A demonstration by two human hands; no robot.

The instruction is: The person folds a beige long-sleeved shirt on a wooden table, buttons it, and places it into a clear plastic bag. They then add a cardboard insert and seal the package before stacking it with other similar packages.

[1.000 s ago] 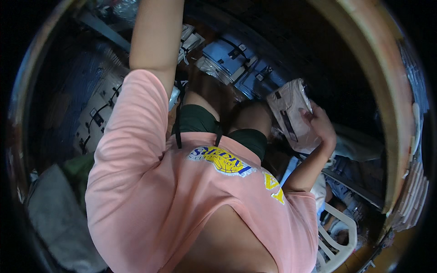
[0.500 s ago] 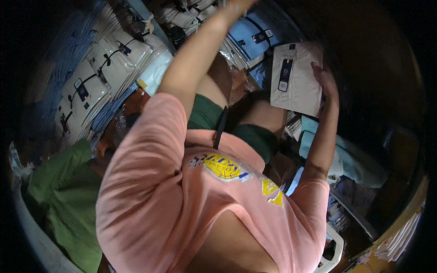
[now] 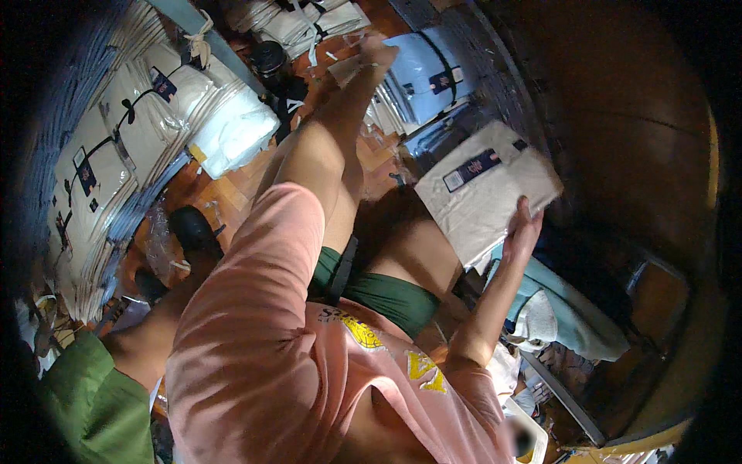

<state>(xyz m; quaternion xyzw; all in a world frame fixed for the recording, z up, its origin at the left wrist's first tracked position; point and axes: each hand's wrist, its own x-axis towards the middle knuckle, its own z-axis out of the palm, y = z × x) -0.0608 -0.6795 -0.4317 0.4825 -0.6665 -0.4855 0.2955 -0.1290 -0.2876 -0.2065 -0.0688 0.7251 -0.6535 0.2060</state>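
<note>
My right hand [image 3: 524, 232] grips the lower right edge of a folded beige garment [image 3: 495, 197] in clear plastic, its thumb on top. A dark tag with a white label lies across the garment's upper face, and the garment is tilted above my thigh. My left hand [image 3: 379, 52] is stretched far forward, at the near left corner of a stack of folded blue garments [image 3: 413, 66] tied with a black strap. A pale flat piece [image 3: 346, 73] shows beside that hand. Its fingers are too small and blurred to show whether they hold anything.
Strapped stacks of beige garments [image 3: 116, 143] line the left side, with a pale plastic-wrapped bundle [image 3: 232, 135] beside them. A black cylindrical object [image 3: 268, 58] stands on the wooden floor [image 3: 379, 158]. Another person's leg [image 3: 158, 332] is at left. Teal cloth [image 3: 572, 313] lies at right.
The view has shifted. The beige garment, still in my right hand, has turned from nearly upright to slanted and sits lower. My left hand, partly cut off at the top before, now shows by the blue stack.
</note>
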